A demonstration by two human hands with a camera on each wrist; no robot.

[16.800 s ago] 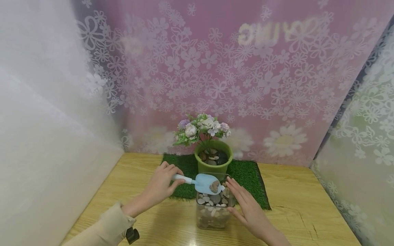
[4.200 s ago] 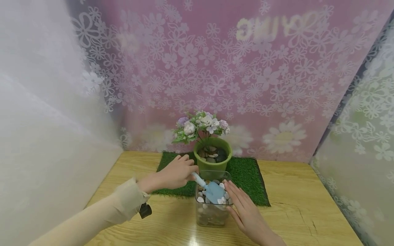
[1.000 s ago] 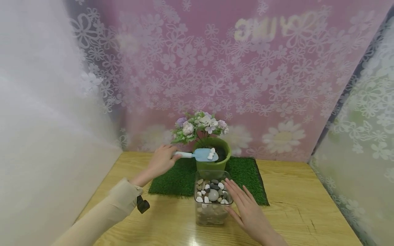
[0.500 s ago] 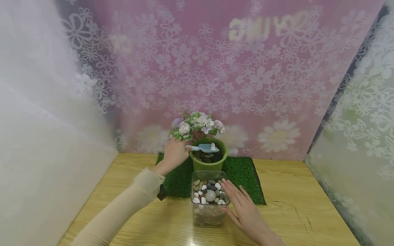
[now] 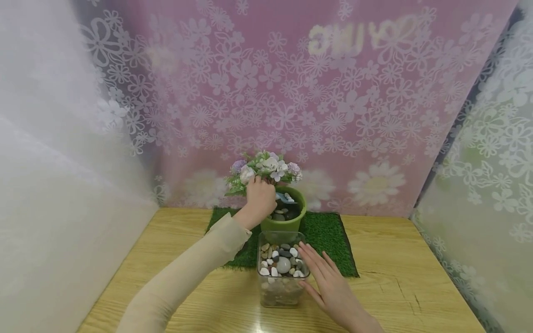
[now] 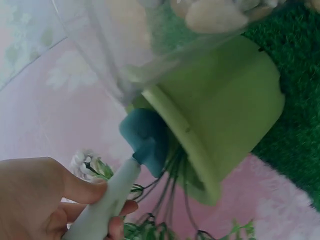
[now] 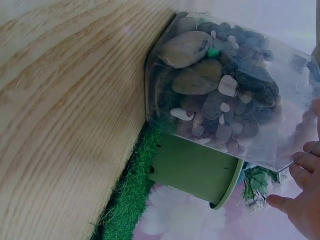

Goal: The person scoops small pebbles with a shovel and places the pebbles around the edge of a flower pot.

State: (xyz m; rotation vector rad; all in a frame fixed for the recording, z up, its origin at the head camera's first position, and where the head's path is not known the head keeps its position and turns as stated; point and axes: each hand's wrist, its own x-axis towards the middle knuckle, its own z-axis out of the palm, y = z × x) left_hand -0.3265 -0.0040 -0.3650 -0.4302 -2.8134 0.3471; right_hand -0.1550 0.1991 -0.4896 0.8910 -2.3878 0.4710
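My left hand grips the white handle of a small garden trowel. Its blue blade tilts into the mouth of a green flowerpot, with white pebbles near its tip; the hand covers the handle in the head view. Stones lie inside the pot below the blade, and artificial flowers rise from it. In front stands a clear square container of mixed pebbles. The fingers of my right hand lie straight against its right rim, thumb lower on the side.
Pot and container stand close together, the pot on a green artificial grass mat. The wooden table extends to both sides. A pink floral curtain hangs behind the pot, and pale sheets flank the table.
The trowel went from scooping in the container to the pot. Over the last second my left hand moved right and the blade tipped toward the pot's inside. My right hand stayed at the container.
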